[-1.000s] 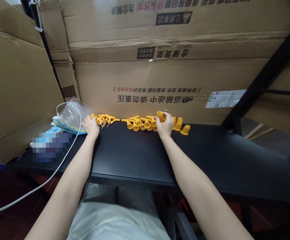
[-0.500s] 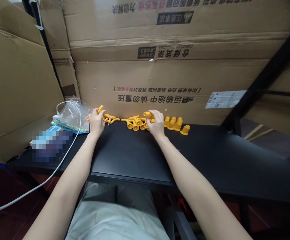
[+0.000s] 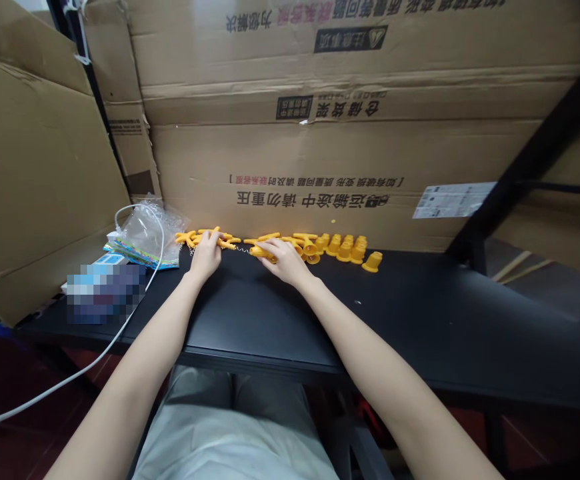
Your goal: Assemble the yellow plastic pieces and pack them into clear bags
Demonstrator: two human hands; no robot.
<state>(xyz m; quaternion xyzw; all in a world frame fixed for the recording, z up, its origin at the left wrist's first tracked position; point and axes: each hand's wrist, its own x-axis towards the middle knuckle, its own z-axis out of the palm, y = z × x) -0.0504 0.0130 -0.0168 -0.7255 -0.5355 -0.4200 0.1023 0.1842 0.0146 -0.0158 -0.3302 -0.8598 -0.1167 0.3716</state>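
A yellow cup [image 3: 257,252] is sitting in the pinch of the right hand [image 3: 286,260], facing a forked yellow piece [image 3: 227,245] that the left hand [image 3: 207,254] is gripping, a spring [image 3: 243,251] showing between them over the tabletop [image 3: 270,320], the person apparently bringing parts together, which is calling for careful lining-up.

Smooth plastic cups [image 3: 373,262], creased cardboard sheet [image 3: 270,150]

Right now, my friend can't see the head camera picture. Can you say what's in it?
A person's left hand holds a slim yellow piece and the right hand a thicker yellow piece, above a black shelf. More yellow pieces line the back, before printed cardboard. A clear plastic bag is at the left.
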